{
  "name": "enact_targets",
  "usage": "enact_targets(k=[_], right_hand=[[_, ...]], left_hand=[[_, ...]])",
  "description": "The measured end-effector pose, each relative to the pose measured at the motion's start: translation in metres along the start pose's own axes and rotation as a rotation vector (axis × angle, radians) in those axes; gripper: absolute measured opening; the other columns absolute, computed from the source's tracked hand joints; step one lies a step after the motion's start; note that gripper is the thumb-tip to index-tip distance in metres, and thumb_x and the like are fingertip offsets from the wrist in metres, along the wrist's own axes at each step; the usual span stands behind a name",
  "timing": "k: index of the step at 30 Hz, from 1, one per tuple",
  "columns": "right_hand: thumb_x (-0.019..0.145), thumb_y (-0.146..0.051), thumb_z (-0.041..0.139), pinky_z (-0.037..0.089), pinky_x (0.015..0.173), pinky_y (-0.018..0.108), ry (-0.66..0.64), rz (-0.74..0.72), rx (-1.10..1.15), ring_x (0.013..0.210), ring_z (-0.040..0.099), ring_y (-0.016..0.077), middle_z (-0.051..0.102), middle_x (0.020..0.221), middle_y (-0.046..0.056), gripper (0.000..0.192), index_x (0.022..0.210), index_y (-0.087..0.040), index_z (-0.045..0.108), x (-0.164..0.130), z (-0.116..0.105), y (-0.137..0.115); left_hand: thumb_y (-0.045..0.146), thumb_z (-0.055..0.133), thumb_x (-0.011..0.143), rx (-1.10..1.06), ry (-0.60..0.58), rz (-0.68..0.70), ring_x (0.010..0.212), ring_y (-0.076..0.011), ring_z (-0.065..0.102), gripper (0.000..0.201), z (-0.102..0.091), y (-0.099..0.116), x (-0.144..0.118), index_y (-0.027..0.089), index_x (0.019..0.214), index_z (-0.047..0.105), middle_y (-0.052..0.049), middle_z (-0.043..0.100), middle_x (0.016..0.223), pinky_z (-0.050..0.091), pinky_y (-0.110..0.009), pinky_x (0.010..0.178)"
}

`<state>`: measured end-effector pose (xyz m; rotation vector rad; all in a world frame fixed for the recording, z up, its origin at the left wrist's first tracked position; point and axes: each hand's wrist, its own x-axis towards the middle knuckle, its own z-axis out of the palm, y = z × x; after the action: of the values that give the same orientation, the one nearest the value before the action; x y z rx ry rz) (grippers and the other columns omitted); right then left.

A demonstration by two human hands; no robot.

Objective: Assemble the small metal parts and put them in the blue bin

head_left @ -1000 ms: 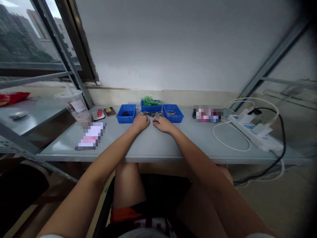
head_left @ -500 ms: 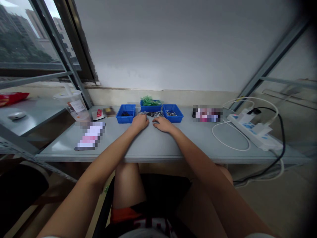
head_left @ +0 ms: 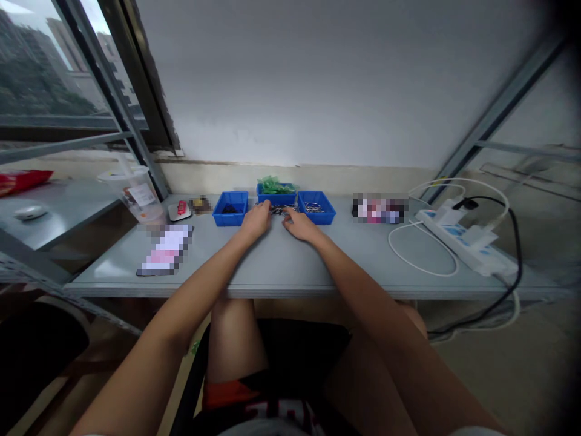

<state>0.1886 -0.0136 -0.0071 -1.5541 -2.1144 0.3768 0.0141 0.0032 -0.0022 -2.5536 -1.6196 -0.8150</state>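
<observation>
My left hand (head_left: 257, 219) is at the left end of a loose pile of small dark and silvery metal pieces (head_left: 279, 210), its fingers drawn together at the pieces. Anything between those fingertips is too small to make out. At the pile's right end, my right hand (head_left: 300, 225) touches the near edge with its fingers apart. Three blue bins surround the pile: the left bin (head_left: 230, 221) holds dark pieces, the right bin (head_left: 323, 218) silvery ones. Behind, the middle bin (head_left: 276, 198) is heaped with green plastic-looking pieces (head_left: 272, 184).
A phone (head_left: 167, 249), a lidded drink cup (head_left: 143, 197) and a small white item with a red label (head_left: 181, 209) lie left on the grey table (head_left: 281, 266). On the right are a blurred-out object (head_left: 379, 209) and a power strip (head_left: 476, 251) with cables.
My left hand has shifted slightly forward, its fingers now pointing into the pile. My right hand has moved slightly right. The pile looks more gathered between the hands.
</observation>
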Motion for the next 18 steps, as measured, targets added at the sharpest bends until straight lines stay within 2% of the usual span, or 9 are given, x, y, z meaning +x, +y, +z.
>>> enact_targets(k=[3, 7, 12, 15, 18], right_hand=[[0.094, -0.021, 0.045, 0.044, 0.097, 0.038, 0.101, -0.002, 0.046, 0.109, 0.063, 0.0253, 0.069, 0.115, 0.013, 0.048, 0.142, -0.014, 0.043, 0.0, -0.001, -0.002], [0.096, -0.019, 0.042, 0.044, 0.095, 0.033, 0.117, -0.088, 0.057, 0.105, 0.064, 0.0219, 0.07, 0.112, 0.011, 0.033, 0.125, -0.017, 0.058, 0.002, -0.003, -0.006], [0.098, -0.02, 0.041, 0.044, 0.084, 0.028, 0.133, -0.048, 0.054, 0.091, 0.065, 0.0183, 0.072, 0.098, 0.008, 0.024, 0.106, -0.017, 0.063, 0.001, -0.007, -0.004], [0.099, -0.021, 0.04, 0.043, 0.078, 0.025, 0.092, -0.043, 0.062, 0.08, 0.064, 0.0156, 0.071, 0.09, 0.007, 0.023, 0.094, -0.016, 0.062, 0.0, -0.01, -0.003], [0.098, -0.021, 0.041, 0.042, 0.075, 0.023, 0.07, -0.062, 0.077, 0.075, 0.063, 0.0141, 0.071, 0.084, 0.005, 0.023, 0.089, -0.016, 0.061, 0.0, -0.012, -0.003]], left_hand=[[0.012, 0.047, 0.09, -0.193, 0.049, 0.122, 0.091, -0.023, 0.063, 0.019, 0.003, -0.003, 0.005, 0.016, 0.106, 0.056, -0.011, 0.067, 0.097, 0.049, -0.033, 0.082], [0.013, 0.05, 0.089, -0.37, 0.065, 0.229, 0.088, -0.0201, 0.062, 0.021, 0.009, -0.008, 0.011, 0.015, 0.11, 0.054, -0.009, 0.067, 0.094, 0.048, -0.032, 0.082], [0.014, 0.052, 0.089, -0.417, 0.078, 0.223, 0.086, -0.019, 0.061, 0.021, 0.007, -0.009, 0.011, 0.016, 0.109, 0.055, -0.007, 0.066, 0.091, 0.047, -0.031, 0.083], [0.016, 0.051, 0.089, -0.393, 0.077, 0.21, 0.088, -0.0193, 0.061, 0.018, 0.004, -0.009, 0.011, 0.017, 0.107, 0.057, -0.007, 0.066, 0.091, 0.047, -0.032, 0.084], [0.016, 0.05, 0.091, -0.339, 0.093, 0.175, 0.093, -0.0191, 0.06, 0.017, 0.001, -0.008, 0.01, 0.017, 0.106, 0.058, -0.008, 0.064, 0.098, 0.047, -0.031, 0.087]])
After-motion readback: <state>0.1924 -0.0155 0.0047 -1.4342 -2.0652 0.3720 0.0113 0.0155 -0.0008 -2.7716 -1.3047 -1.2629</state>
